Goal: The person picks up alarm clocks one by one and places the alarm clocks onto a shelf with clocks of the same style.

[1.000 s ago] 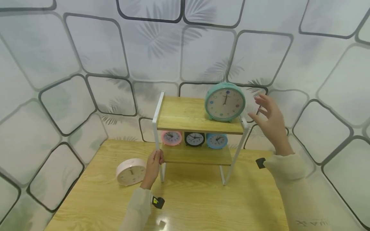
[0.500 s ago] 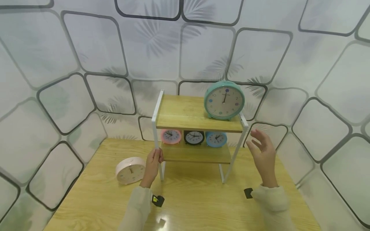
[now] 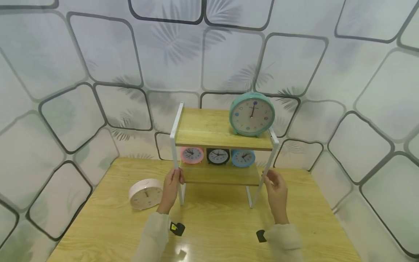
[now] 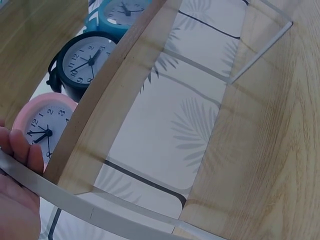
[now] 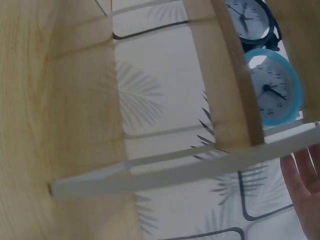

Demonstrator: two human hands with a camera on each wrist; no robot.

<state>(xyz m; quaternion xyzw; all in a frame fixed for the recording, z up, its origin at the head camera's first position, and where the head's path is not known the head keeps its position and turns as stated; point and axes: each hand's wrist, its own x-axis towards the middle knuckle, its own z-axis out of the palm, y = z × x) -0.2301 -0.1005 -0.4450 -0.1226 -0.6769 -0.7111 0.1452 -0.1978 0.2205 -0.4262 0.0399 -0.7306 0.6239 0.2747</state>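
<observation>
A two-tier wooden shelf [image 3: 209, 136] with white metal legs stands on the table. My left hand [image 3: 171, 187] grips its left front leg, fingers curled round the bar in the left wrist view. My right hand [image 3: 277, 193] is at the right front leg, its fingers [image 5: 296, 180] fairly straight beside the bar; contact is unclear. On the top board sits a large teal clock [image 3: 251, 114], upright at the right. Along the lower board stand a pink alarm clock [image 3: 192, 155], a black alarm clock [image 3: 218, 156] and a blue alarm clock [image 3: 243, 158].
Left of the shelf, a pale pink-white round clock [image 3: 145, 194] leans back on the wooden table [image 3: 216, 233]. Patterned wall covering [image 3: 176, 65] closes off the back and both sides of the table.
From out by the teal clock, my right hand has come down and then left to the shelf's right leg. My left hand has kept its grip. The clocks stand as before.
</observation>
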